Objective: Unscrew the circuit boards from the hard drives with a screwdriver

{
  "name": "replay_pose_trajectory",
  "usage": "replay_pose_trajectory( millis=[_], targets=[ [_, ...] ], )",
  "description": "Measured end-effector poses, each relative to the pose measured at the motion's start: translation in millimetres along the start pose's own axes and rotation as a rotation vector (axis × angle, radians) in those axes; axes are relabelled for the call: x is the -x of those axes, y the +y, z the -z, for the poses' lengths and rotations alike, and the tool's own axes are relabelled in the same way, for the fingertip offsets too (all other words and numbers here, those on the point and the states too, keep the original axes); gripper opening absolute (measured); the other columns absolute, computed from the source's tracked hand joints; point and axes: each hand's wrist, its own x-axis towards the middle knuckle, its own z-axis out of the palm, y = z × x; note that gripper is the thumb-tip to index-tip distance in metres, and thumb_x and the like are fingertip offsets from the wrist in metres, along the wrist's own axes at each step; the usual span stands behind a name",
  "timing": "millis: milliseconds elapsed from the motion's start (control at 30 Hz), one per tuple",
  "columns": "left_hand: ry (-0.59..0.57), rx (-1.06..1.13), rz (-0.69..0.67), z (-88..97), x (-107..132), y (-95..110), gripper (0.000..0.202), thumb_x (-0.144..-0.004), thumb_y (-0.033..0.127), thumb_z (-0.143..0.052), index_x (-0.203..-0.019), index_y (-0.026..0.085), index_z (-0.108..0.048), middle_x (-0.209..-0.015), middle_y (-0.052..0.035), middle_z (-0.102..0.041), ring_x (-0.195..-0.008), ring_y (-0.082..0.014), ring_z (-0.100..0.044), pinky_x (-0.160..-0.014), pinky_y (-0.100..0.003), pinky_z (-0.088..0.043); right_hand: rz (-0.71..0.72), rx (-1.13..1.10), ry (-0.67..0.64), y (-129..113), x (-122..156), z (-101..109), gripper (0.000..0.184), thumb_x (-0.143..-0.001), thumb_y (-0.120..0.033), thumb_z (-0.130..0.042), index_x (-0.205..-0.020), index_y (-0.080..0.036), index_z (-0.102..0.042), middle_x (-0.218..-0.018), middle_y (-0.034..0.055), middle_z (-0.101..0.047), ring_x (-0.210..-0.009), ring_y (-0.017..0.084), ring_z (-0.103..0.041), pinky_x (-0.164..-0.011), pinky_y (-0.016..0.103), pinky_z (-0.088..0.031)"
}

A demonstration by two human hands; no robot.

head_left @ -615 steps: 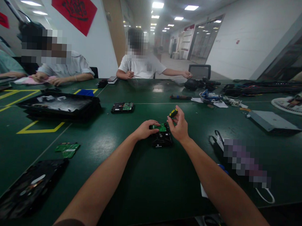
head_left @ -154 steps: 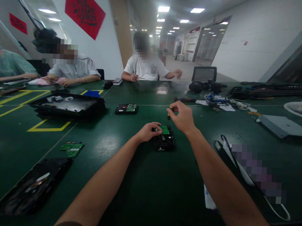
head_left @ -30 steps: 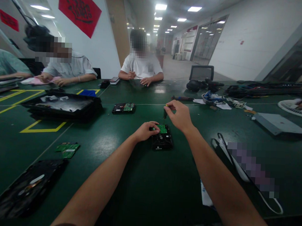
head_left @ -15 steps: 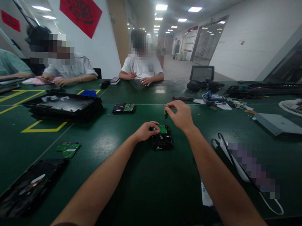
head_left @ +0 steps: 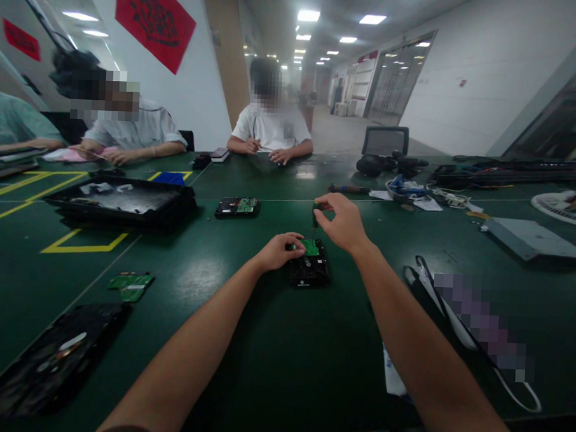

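A black hard drive (head_left: 310, 271) lies flat on the green table in front of me, with a green circuit board (head_left: 312, 247) on its far part. My left hand (head_left: 277, 250) grips the drive's left side, fingertips resting on the board. Above the board, my right hand (head_left: 344, 221) pinches the handle of a small screwdriver (head_left: 315, 217). The screwdriver stands nearly upright, its thin shaft pointing down at the board; the exact spot its tip touches is too small to tell.
Another hard drive (head_left: 237, 207) lies farther off, left of centre. To the left are a black tray (head_left: 126, 199), loose green boards (head_left: 132, 287) and a black casing (head_left: 57, 359). A silver box (head_left: 538, 239) and a lanyard (head_left: 449, 306) lie right. People sit across the table.
My right hand has shifted slightly left, and the screwdriver handle shows less yellow than before. The left hand and the hard drive stay in place.
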Motion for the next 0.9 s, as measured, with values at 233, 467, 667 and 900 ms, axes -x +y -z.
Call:
replay_pose_trajectory(
  millis=[233, 467, 667, 900],
  targets=[
    [-0.004, -0.001, 0.010, 0.0, -0.3, -1.0, 0.014, -0.086, 0.030, -0.073, -0.094, 0.020, -0.078, -0.135, -0.0112, -0.065, -0.130, -0.0281, -0.058, -0.113, -0.045, -0.040, -0.080, -0.036, 0.015, 2.8, -0.2, -1.5, 0.017, -0.087, -0.026, -0.067, -0.102, -0.022, -0.061, -0.100, 0.0074, -0.069, -0.090, 0.024, -0.066, -0.083, 0.040, -0.054],
    [0.019, 0.009, 0.044, 0.1, 1.1, 2.3, 0.013, -0.085, 0.029, -0.074, -0.093, 0.019, -0.073, -0.135, -0.0108, -0.065, -0.124, -0.0276, -0.061, -0.111, -0.046, -0.040, -0.018, -0.003, 0.001, -0.2, 1.5, -0.7, 0.019, -0.093, -0.030, -0.063, -0.110, -0.023, -0.066, -0.108, 0.0091, -0.067, -0.098, 0.025, -0.065, -0.089, 0.044, -0.054],
    [0.028, 0.041, 0.056, -1.2, 0.8, 2.0, 0.015, -0.084, 0.029, -0.074, -0.085, 0.018, -0.065, -0.134, -0.0114, -0.065, -0.120, -0.0274, -0.063, -0.108, -0.045, -0.042, -0.041, -0.006, 0.021, 3.3, 1.1, -3.4, 0.023, -0.087, -0.021, -0.065, -0.110, -0.020, -0.065, -0.109, 0.0107, -0.068, -0.100, 0.027, -0.065, -0.089, 0.043, -0.055],
    [0.029, 0.046, 0.070, -1.0, 0.8, 3.8, 0.017, -0.085, 0.030, -0.075, -0.084, 0.018, -0.063, -0.134, -0.0129, -0.066, -0.122, -0.0281, -0.062, -0.110, -0.046, -0.041, -0.017, -0.025, 0.009, 3.9, 0.3, -1.2, 0.019, -0.092, -0.030, -0.065, -0.109, -0.022, -0.069, -0.110, 0.0099, -0.070, -0.103, 0.028, -0.066, -0.090, 0.045, -0.054]
  ],
)
